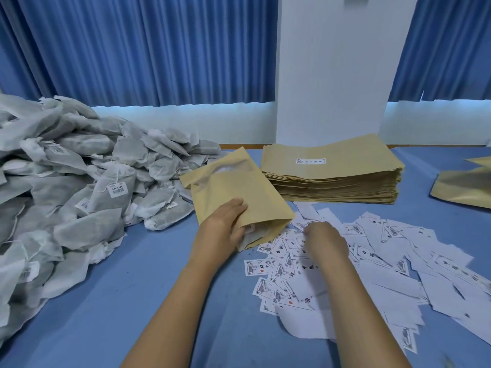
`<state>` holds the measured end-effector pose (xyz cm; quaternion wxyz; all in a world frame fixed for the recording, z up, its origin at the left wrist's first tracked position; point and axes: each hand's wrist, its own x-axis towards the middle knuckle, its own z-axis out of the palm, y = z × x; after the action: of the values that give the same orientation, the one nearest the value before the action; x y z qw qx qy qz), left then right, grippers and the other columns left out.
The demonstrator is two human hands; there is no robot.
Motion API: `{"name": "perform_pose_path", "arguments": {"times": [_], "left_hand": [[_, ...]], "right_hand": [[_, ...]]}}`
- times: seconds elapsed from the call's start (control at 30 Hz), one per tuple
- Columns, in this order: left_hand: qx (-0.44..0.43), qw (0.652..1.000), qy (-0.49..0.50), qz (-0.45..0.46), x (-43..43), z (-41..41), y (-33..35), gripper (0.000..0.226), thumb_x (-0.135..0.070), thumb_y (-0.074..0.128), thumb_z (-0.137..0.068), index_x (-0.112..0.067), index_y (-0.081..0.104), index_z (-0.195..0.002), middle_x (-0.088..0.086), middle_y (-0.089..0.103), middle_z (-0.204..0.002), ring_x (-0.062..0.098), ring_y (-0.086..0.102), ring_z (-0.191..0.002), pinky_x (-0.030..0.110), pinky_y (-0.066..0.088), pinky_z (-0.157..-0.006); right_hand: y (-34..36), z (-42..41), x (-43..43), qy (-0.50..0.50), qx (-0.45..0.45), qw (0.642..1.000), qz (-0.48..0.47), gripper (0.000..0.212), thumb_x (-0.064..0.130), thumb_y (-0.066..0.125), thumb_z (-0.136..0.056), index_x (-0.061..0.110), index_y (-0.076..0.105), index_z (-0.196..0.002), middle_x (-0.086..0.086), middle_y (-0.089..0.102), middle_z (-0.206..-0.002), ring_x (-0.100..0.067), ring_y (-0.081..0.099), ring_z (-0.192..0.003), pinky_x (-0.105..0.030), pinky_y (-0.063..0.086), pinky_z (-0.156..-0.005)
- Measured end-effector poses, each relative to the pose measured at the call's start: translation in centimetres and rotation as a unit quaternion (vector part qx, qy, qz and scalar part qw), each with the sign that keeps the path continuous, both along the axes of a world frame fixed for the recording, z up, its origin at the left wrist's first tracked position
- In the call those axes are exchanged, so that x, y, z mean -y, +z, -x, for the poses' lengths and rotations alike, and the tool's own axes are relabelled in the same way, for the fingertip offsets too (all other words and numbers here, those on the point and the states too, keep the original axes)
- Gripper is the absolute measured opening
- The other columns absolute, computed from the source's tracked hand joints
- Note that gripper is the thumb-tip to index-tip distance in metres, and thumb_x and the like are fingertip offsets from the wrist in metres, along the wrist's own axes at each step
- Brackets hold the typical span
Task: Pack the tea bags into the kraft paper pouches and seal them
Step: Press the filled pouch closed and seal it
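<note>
A kraft paper pouch (233, 189) with a clear window lies tilted on the blue table, its open mouth toward me with white tea bag fabric showing inside. My left hand (225, 224) grips the pouch at that open end, fingers on top and thumb underneath. My right hand (325, 239) reaches into the scattered white printed labels (372, 261), fingers curled down among them; whether it pinches one is hidden. A large heap of grey-white tea bags (79, 187) with barcode tags fills the left side.
A thick stack of flat kraft pouches (332, 171) sits behind the labels. Another pouch (462, 184) lies at the right edge. The blue table surface (148, 288) shows between my arms and the heap. Blue curtains and a white pillar stand behind.
</note>
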<state>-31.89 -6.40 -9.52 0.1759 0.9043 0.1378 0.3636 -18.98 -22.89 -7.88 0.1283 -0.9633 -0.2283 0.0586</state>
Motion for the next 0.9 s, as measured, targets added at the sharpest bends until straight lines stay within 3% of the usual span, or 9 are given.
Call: {"name": "perform_pose_path", "arguments": {"times": [0.07,0.13,0.23,0.33,0.5,0.6,0.7,0.83,0.9], "left_hand": [[0.001,1.000,-0.013,0.029,-0.4,0.2,0.0,0.050,-0.011,0.068,-0.083,-0.015,0.057,-0.132,-0.003,0.047,-0.144,0.010,0.041,-0.135,0.008,0.020,-0.108],[-0.006,0.999,-0.031,0.026,-0.8,0.4,-0.1,0.058,-0.012,0.069,-0.083,-0.019,0.051,-0.137,-0.005,0.040,-0.149,0.010,0.034,-0.140,0.011,0.017,-0.112],[-0.113,0.993,0.022,-0.042,-1.3,0.4,-0.8,0.087,-0.034,0.072,-0.078,-0.036,0.022,-0.149,-0.004,0.010,-0.160,0.014,0.005,-0.147,0.042,0.010,-0.118],[-0.162,0.983,0.087,-0.010,-1.2,0.3,-1.2,0.096,-0.039,0.072,-0.077,-0.042,0.008,-0.149,-0.004,0.001,-0.158,0.017,0.004,-0.144,0.050,0.018,-0.112],[-0.106,0.984,0.140,0.019,-0.6,0.1,-1.1,0.089,-0.008,0.063,-0.079,-0.041,0.017,-0.148,0.003,0.020,-0.148,0.026,0.024,-0.129,0.044,0.043,-0.094],[-0.052,0.987,0.134,0.076,-0.1,-0.2,-1.4,0.089,0.006,0.054,-0.076,-0.041,0.025,-0.146,0.004,0.024,-0.141,0.024,0.025,-0.121,0.032,0.040,-0.082],[0.060,0.985,0.099,0.126,-0.2,-0.1,-1.0,0.085,0.007,0.054,-0.075,-0.035,0.032,-0.145,0.001,0.031,-0.132,0.019,0.030,-0.121,0.027,0.036,-0.092],[0.202,0.957,0.040,0.205,0.2,0.5,0.2,0.067,-0.010,0.062,-0.075,-0.020,0.040,-0.138,-0.001,0.043,-0.122,0.009,0.049,-0.103,0.011,0.038,-0.089],[0.241,0.949,0.039,0.198,0.3,0.9,0.9,0.054,-0.011,0.058,-0.072,-0.017,0.049,-0.125,-0.001,0.050,-0.114,0.006,0.053,-0.098,0.011,0.040,-0.086]], "right_hand": [[-0.2,-0.1,-0.1,-0.020,0.023,0.999,-0.027,0.032,0.000,0.045,-0.087,0.021,0.062,-0.103,-0.006,0.059,-0.106,-0.028,0.057,-0.099,-0.028,0.042,-0.078],[-0.2,0.0,-0.2,-0.032,0.046,0.998,-0.038,0.020,0.002,0.051,-0.085,0.021,0.057,-0.086,-0.004,0.052,-0.078,-0.029,0.052,-0.079,-0.026,0.039,-0.070],[-0.2,0.2,-0.3,-0.046,0.062,0.995,-0.057,0.016,0.012,0.057,-0.087,0.015,0.049,-0.073,0.001,0.038,-0.060,-0.025,0.045,-0.068,-0.024,0.034,-0.068],[0.1,0.3,-0.3,-0.063,0.080,0.992,-0.080,0.022,0.023,0.059,-0.090,0.015,0.051,-0.071,0.002,0.040,-0.059,-0.025,0.043,-0.067,-0.028,0.036,-0.076],[0.8,0.1,0.1,-0.106,0.141,0.976,-0.126,0.011,0.019,0.060,-0.086,0.022,0.064,-0.076,0.002,0.060,-0.074,-0.023,0.054,-0.083,-0.032,0.029,-0.081],[1.2,0.1,0.5,-0.123,0.139,0.971,-0.149,0.024,0.006,0.059,-0.083,0.026,0.072,-0.084,0.002,0.067,-0.086,-0.021,0.053,-0.098,-0.032,0.029,-0.084],[1.8,-0.1,1.0,-0.110,0.082,0.973,-0.187,0.019,0.010,0.064,-0.083,0.025,0.074,-0.081,0.000,0.070,-0.085,-0.023,0.058,-0.093,-0.032,0.036,-0.088],[2.9,0.7,1.3,-0.027,0.069,0.951,-0.299,0.017,0.010,0.063,-0.084,0.020,0.074,-0.076,0.001,0.069,-0.079,-0.024,0.058,-0.070,-0.027,0.040,-0.056],[3.6,1.7,0.8,0.046,0.102,0.939,-0.326,0.014,0.016,0.063,-0.084,0.022,0.072,-0.076,0.008,0.068,-0.083,-0.017,0.058,-0.072,-0.026,0.039,-0.055]]}}
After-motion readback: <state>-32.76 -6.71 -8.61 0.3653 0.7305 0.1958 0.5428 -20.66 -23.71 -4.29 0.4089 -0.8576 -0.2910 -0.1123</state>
